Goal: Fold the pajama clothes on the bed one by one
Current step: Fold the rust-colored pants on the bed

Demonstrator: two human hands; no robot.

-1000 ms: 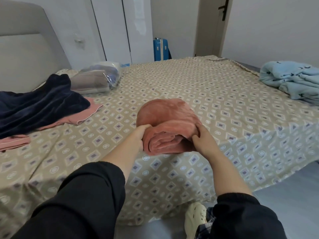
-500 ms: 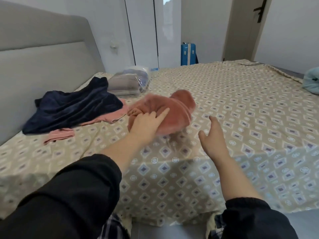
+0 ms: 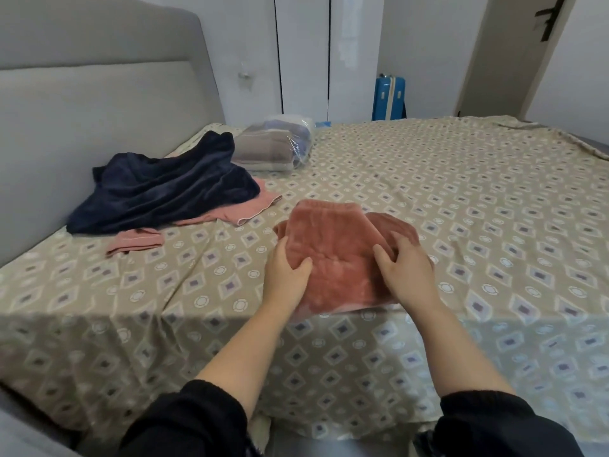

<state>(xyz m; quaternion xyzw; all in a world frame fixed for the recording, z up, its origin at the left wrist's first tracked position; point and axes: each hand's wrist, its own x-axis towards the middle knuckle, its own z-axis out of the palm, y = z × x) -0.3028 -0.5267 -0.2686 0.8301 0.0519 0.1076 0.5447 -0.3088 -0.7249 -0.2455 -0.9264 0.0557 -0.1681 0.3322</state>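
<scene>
Black sleeves (image 3: 184, 420) low in view, and my hands are apart on the folded rust pajama piece (image 3: 336, 255), which lies on the bed (image 3: 428, 179) close to its near edge. My left hand (image 3: 286, 278) pinches its left edge, thumb on top. My right hand (image 3: 405, 275) rests spread across its right side. Further back on the left, a navy garment (image 3: 164, 192) lies crumpled over a pink garment (image 3: 253, 207). Beyond that, a clear plastic bag (image 3: 280, 143) holds folded grey cloth. Farthest off, a blue suitcase (image 3: 389, 98) stands past the bed.
</scene>
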